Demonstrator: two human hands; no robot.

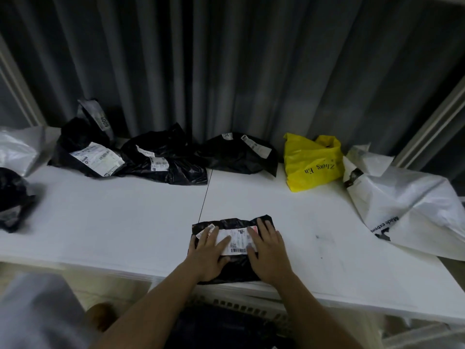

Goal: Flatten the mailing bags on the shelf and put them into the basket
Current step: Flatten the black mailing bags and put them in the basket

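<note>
- Your left hand (210,253) and right hand (268,250) both lie palm-down on the small black mailing bag (231,267), fingers spread and flat, gripping nothing.
- That bag sits at the near edge of the white shelf (125,222), its lower end hanging slightly over the lip; its white shipping label (237,241) shows between your hands.
- Beyond the bag, along the grey curtain (226,59), lie three crumpled black bags (163,159), the left one (85,152) with a large label, the right one (239,153) flatter.
- Right of those lies a yellow bag (312,163), then a large white bag (407,210) at the shelf's right end.
- Far left of the bag under your hands sit another black bag (12,197) and a white one (20,147).
- Directly below the bag, under the shelf edge, a slotted basket rim (241,307) shows.
</note>
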